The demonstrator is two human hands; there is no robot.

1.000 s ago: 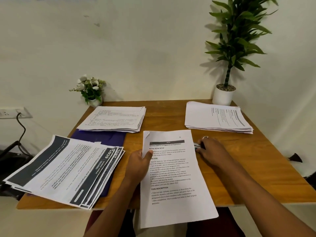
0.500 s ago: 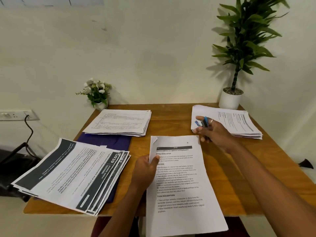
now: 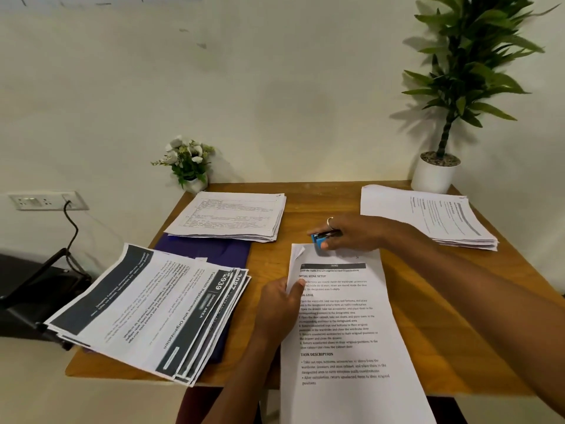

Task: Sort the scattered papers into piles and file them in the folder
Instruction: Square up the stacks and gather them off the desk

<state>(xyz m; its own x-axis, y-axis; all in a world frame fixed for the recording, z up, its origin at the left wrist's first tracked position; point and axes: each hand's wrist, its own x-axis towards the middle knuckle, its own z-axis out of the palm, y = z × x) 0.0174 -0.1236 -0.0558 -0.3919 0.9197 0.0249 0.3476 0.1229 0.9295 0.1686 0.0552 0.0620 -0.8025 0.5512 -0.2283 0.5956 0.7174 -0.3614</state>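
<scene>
A printed sheaf of white papers (image 3: 345, 325) lies in front of me, hanging over the table's near edge. My left hand (image 3: 279, 304) pinches its left edge, thumb on top. My right hand (image 3: 351, 235) grips a small blue and black stapler (image 3: 321, 238) at the sheaf's top left corner, which is dog-eared. Three piles lie around: a fanned pile with dark headers (image 3: 153, 310) at the left, a pile of forms (image 3: 229, 220) at the back, another pile (image 3: 434, 217) at the back right. A purple folder (image 3: 214, 252) lies partly under the left and back piles.
The wooden table (image 3: 443, 316) stands against a white wall. A small flower pot (image 3: 189, 166) sits at the back left corner and a tall plant in a white pot (image 3: 435, 174) at the back right. A black chair (image 3: 33, 298) and wall socket (image 3: 46, 201) are at the left.
My right hand rose with the stapler toward the back right pile, then came left and down to the sheaf's top left corner. My left hand kept its hold on the sheaf.
</scene>
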